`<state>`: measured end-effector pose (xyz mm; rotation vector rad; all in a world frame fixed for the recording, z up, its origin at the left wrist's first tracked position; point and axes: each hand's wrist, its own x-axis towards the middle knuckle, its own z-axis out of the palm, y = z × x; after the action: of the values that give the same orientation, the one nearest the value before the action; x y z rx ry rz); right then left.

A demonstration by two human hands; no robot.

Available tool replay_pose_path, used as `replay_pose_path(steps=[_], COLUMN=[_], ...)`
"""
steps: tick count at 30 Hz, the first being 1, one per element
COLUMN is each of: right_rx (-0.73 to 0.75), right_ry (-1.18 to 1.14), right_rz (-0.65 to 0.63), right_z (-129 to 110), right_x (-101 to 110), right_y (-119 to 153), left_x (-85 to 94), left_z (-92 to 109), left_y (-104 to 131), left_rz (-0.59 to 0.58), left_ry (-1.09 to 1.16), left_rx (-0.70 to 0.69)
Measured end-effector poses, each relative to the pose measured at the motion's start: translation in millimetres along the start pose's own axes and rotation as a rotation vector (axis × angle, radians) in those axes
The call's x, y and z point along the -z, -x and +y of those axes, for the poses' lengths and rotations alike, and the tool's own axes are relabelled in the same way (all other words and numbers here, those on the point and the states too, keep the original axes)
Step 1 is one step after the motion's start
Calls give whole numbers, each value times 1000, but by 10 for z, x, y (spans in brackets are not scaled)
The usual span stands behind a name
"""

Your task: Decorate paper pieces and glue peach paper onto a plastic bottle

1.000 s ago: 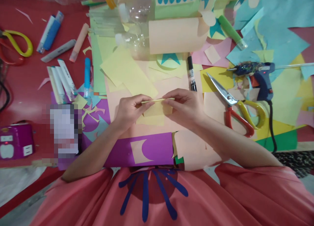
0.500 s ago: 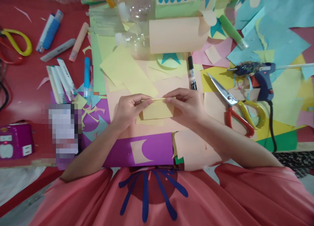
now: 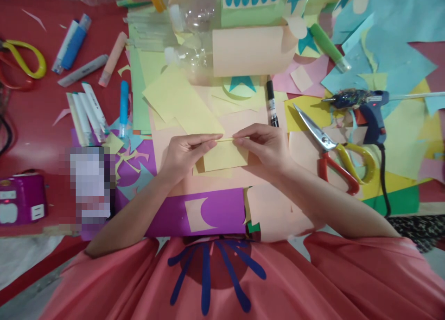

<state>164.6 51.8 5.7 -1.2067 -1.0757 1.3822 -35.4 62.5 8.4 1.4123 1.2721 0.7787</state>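
Note:
Between my hands is a small yellow paper [image 3: 225, 155] with a narrow fold or roll along its far edge. My left hand [image 3: 186, 154] pinches the left end of that edge between thumb and fingers, the index finger stretched along it. At the right end, my right hand [image 3: 266, 146] pinches the same edge. Another pale yellow piece [image 3: 212, 172] lies partly hidden under the held paper. Beneath is a peach sheet [image 3: 167, 178]. A black marker [image 3: 271, 102] lies just beyond my right hand.
Scissors [image 3: 328, 146] and a glue gun [image 3: 368, 104] with a cord lie on the right. Several markers [image 3: 85, 111] and a blurred-out phone [image 3: 91, 183] are on the left. A peach paper-covered cylinder [image 3: 252, 50] and clear bottles [image 3: 194, 56] lie at the back.
My left index finger has stretched a little further right along the folded edge. The paper and my right hand stay nearly in place.

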Motion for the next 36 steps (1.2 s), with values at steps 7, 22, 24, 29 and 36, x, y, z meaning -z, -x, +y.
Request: replay_pose_path(steps=[7, 22, 24, 29, 36], right_rx=[21, 36, -6, -113, -118], right_ry=[24, -45, -47, -23, -26], right_rz=[15, -45, -42, -68, -103], right_z=[-15, 56, 29, -16, 18], right_x=[-3, -5, -6, -2, 3], right_y=[-2, 8, 2, -5, 13], left_x=[2, -32, -33, -39, -37], left_z=[8, 23, 31, 49, 4], left_y=[-11, -6, -4, 0, 16], left_rz=[-2, 27, 39, 66, -8], left_ry=[30, 57, 54, 63, -13], left_rx=[6, -36, -53, -47, -58])
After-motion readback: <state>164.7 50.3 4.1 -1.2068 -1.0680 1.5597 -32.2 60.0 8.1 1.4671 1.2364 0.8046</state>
